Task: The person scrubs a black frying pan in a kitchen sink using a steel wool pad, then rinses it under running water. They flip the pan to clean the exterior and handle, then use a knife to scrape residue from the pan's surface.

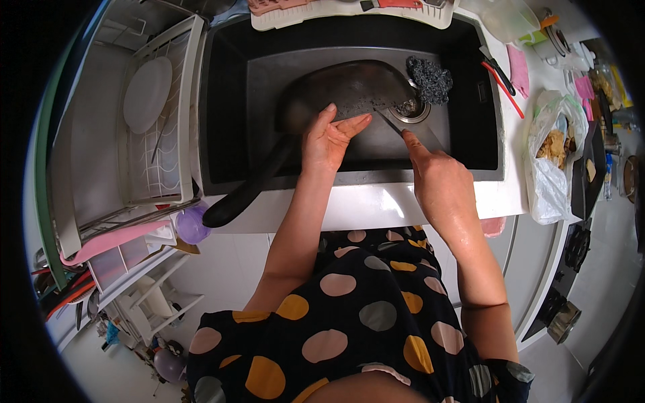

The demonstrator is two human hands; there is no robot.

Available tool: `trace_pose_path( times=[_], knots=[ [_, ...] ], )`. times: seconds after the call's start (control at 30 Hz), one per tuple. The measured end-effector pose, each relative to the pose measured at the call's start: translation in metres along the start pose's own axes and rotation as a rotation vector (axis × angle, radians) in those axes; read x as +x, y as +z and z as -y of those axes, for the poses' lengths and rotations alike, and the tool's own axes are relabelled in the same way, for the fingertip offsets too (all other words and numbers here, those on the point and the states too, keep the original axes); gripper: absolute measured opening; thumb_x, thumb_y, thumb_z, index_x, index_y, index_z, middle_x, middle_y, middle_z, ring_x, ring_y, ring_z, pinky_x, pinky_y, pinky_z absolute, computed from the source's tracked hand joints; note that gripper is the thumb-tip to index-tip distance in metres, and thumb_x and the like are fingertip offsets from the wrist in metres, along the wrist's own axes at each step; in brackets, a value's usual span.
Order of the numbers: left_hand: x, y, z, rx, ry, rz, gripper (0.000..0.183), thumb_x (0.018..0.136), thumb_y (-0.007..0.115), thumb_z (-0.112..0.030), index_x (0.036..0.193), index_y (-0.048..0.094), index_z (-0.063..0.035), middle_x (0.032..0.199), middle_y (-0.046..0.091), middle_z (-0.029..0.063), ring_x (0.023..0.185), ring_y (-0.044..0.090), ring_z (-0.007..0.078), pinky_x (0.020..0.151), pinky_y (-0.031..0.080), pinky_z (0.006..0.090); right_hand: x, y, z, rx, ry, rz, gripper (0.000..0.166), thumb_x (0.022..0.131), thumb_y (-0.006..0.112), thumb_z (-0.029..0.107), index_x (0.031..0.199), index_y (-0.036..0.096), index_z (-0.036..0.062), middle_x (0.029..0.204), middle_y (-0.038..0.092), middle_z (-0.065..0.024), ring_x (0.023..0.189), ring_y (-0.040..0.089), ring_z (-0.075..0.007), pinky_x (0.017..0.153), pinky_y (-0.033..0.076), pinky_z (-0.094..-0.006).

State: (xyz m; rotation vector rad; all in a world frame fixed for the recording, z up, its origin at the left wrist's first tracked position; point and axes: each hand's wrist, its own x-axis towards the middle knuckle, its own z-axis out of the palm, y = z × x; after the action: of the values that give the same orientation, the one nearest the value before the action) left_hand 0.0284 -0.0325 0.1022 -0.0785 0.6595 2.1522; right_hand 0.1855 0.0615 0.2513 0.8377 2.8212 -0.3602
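Observation:
A dark pan (352, 88) with a long black handle rests tilted in the black sink (221, 111), its handle over the front edge. My left hand (330, 136) grips the pan's near rim, thumb on one side and fingers beneath. In my right hand (441, 176) is a knife (389, 121), index finger stretched along it, its tip close to the pan's rim. Dark flecks lie on the pan's surface near that tip. Just right of the pan, a dark mesh scouring pad (431, 79) sits beside the drain (410, 111), which holds some debris.
On the right counter lie a red-and-black-handled tool (504, 88), a pink cloth (517, 70) and an open plastic bag (549, 186) of scraps. A dish rack (189, 111) with a white plate (147, 94) stands left. A cream tray (352, 16) borders the sink's far side.

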Motion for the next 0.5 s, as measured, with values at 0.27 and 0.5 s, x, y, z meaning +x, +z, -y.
trace_pose_path(
  times=[0.27,0.5],
  knots=[
    [-0.0001,-0.0014,0.0,-0.019,0.005,0.031,0.021,0.094,0.052,-0.021,0.098,0.054,-0.001,0.097,0.063,0.0348,0.096,0.063,0.0463,0.098,0.045,0.0522,0.0016,0.0017,-0.0009,-0.016,-0.019,-0.01,0.052,0.08,0.052,0.0,0.132,0.052,0.008,0.077,0.062,-0.018,0.07,0.065,-0.0315,0.063,0.053,-0.0392],
    [0.001,0.0019,-0.0007,0.001,-0.013,-0.004,0.027,0.094,0.052,-0.022,0.105,0.053,0.0026,0.099,0.063,0.0346,0.097,0.063,0.0457,0.099,0.044,0.0522,0.0001,0.002,0.0015,-0.083,-0.059,-0.048,0.055,0.077,0.052,-0.002,0.131,0.053,0.007,0.078,0.063,-0.0175,0.067,0.065,-0.031,0.061,0.053,-0.0381]
  ],
)
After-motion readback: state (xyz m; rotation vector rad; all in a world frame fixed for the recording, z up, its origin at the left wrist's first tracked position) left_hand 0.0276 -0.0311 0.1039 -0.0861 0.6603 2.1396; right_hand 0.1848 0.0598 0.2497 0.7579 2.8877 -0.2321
